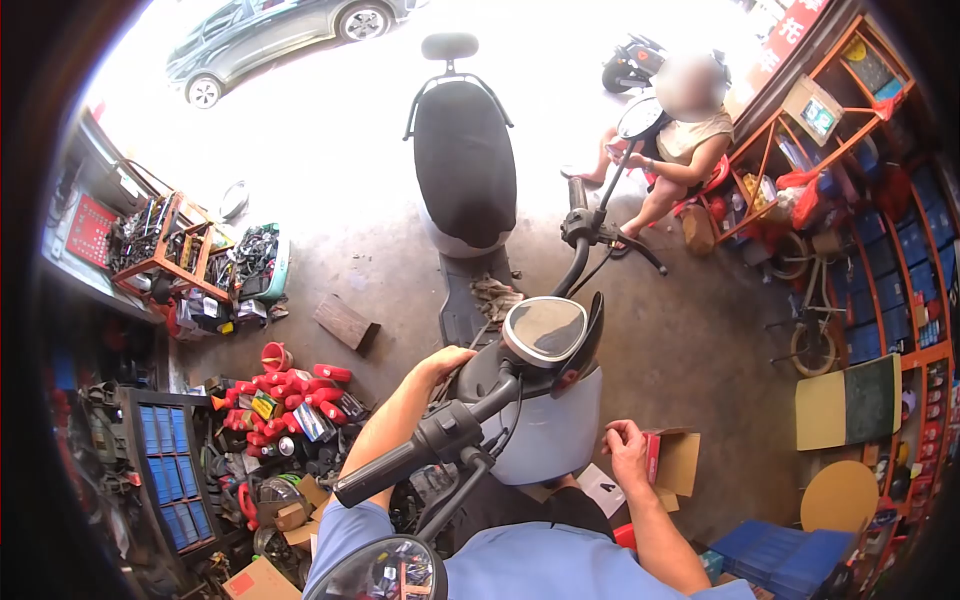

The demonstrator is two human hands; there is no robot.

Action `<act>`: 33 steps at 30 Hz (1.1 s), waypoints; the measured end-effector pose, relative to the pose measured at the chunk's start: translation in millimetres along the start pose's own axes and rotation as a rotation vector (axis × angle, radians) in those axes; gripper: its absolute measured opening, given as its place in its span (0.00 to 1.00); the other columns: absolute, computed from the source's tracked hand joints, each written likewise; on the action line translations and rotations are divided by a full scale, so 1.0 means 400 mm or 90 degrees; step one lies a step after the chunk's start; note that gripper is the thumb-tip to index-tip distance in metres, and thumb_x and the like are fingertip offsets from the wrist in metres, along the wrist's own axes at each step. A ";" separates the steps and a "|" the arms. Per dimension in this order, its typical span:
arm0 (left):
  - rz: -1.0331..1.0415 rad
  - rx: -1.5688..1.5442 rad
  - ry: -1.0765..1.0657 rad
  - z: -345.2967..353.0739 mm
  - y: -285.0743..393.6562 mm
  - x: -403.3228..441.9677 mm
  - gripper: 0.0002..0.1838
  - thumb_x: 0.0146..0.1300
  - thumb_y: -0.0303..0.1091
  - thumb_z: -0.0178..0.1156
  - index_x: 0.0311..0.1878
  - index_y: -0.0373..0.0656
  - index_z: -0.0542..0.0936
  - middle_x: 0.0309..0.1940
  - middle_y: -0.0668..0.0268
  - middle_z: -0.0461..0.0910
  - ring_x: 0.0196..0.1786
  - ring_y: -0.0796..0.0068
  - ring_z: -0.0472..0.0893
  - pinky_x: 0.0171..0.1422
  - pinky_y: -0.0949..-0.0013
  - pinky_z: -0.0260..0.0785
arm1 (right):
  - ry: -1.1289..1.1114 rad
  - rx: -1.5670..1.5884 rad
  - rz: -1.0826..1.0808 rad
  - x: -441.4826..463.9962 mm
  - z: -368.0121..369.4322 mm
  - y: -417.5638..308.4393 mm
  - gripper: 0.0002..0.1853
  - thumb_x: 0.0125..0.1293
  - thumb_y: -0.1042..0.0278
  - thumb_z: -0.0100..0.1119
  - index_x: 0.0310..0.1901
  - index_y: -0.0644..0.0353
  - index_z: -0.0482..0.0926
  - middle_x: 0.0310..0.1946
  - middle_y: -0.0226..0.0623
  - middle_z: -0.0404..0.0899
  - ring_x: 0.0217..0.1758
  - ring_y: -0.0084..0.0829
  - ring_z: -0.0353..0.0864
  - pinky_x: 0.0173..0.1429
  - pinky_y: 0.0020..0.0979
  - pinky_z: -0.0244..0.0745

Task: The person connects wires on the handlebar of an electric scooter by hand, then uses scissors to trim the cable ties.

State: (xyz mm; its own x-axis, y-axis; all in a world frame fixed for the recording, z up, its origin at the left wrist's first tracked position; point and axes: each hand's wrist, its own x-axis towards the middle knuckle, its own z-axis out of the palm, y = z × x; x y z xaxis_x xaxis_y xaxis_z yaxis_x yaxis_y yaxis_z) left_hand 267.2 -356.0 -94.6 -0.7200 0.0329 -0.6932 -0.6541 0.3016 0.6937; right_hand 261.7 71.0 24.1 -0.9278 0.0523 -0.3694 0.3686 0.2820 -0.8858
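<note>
A scooter with a long black seat [465, 165] stands in front of me, its handlebar turned across the view. My left hand [447, 362] reaches behind the handlebar to the scooter's front column; its fingertips are hidden there. Over my left forearm lies a black handlebar grip [382, 472]. To the right of the pale front panel [545, 430], my right hand [625, 440] hangs in the air with its fingers curled, beside an opened cardboard box [679, 463]. A grey rag [494, 298] rests on the footboard near the seat.
Red bottles [300, 395] are piled on the left floor near a wooden block [345, 322]. At the upper right a seated person [690, 150] holds a phone. Shelves with blue bins [880, 280] line the right side; a round mirror [385, 575] is close below.
</note>
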 end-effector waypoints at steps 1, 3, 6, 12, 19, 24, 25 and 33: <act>0.000 -0.007 -0.001 0.004 0.012 0.010 0.21 0.51 0.46 0.67 0.39 0.37 0.86 0.32 0.64 0.83 0.33 0.76 0.79 0.43 0.68 0.72 | 0.000 0.002 -0.001 0.000 0.003 -0.004 0.05 0.66 0.75 0.52 0.40 0.65 0.75 0.27 0.33 0.77 0.24 0.20 0.75 0.30 0.22 0.74; 0.000 -0.023 -0.002 0.010 -0.008 0.006 0.21 0.51 0.46 0.67 0.39 0.37 0.86 0.32 0.64 0.83 0.33 0.76 0.79 0.43 0.68 0.72 | -0.001 0.003 -0.002 0.003 0.001 -0.007 0.05 0.66 0.75 0.52 0.40 0.65 0.75 0.27 0.33 0.77 0.24 0.20 0.75 0.30 0.22 0.74; -0.002 -0.048 -0.004 0.014 -0.058 -0.011 0.21 0.51 0.46 0.68 0.39 0.37 0.86 0.31 0.64 0.83 0.33 0.76 0.79 0.42 0.68 0.72 | -0.007 0.016 -0.003 0.004 -0.003 -0.011 0.05 0.66 0.75 0.52 0.40 0.65 0.75 0.27 0.33 0.77 0.24 0.20 0.75 0.30 0.22 0.73; -0.009 -0.095 -0.011 0.028 0.213 0.164 0.20 0.50 0.45 0.68 0.39 0.36 0.86 0.31 0.64 0.83 0.32 0.76 0.79 0.42 0.68 0.72 | 0.002 -0.001 -0.005 0.003 -0.011 -0.012 0.05 0.66 0.75 0.52 0.40 0.65 0.75 0.27 0.33 0.77 0.24 0.20 0.75 0.30 0.22 0.73; -0.019 -0.049 -0.043 0.021 0.205 0.159 0.19 0.49 0.41 0.69 0.37 0.34 0.85 0.28 0.64 0.83 0.29 0.76 0.79 0.38 0.68 0.73 | 0.006 -0.005 0.002 0.002 -0.012 -0.007 0.04 0.65 0.75 0.52 0.39 0.65 0.76 0.27 0.33 0.77 0.24 0.20 0.75 0.30 0.22 0.72; 0.008 0.019 -0.010 0.017 0.237 0.143 0.17 0.48 0.38 0.69 0.37 0.34 0.85 0.27 0.65 0.83 0.29 0.77 0.79 0.38 0.68 0.73 | 0.009 -0.004 -0.005 0.007 -0.011 0.008 0.05 0.65 0.74 0.52 0.39 0.65 0.76 0.26 0.33 0.78 0.24 0.20 0.76 0.29 0.23 0.73; 0.023 0.009 -0.021 0.016 0.239 0.145 0.17 0.48 0.37 0.69 0.38 0.35 0.85 0.27 0.65 0.83 0.29 0.77 0.79 0.38 0.68 0.73 | 0.009 -0.003 0.003 0.007 -0.009 0.007 0.05 0.65 0.74 0.52 0.40 0.65 0.76 0.26 0.33 0.78 0.24 0.20 0.76 0.29 0.23 0.73; 0.040 0.002 -0.065 -0.004 0.227 0.124 0.16 0.49 0.37 0.69 0.40 0.37 0.85 0.31 0.67 0.83 0.33 0.78 0.79 0.43 0.71 0.72 | 0.000 0.007 -0.001 0.012 0.001 -0.010 0.05 0.66 0.74 0.52 0.40 0.65 0.75 0.27 0.33 0.78 0.24 0.20 0.76 0.29 0.23 0.73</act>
State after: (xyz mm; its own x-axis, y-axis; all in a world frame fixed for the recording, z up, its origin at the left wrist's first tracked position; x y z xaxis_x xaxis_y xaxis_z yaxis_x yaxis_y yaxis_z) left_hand 171.5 -328.5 -65.7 -0.7316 0.1487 -0.6654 -0.6082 0.2987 0.7355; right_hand 255.8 69.7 25.9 -0.9285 0.0516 -0.3676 0.3673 0.2718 -0.8895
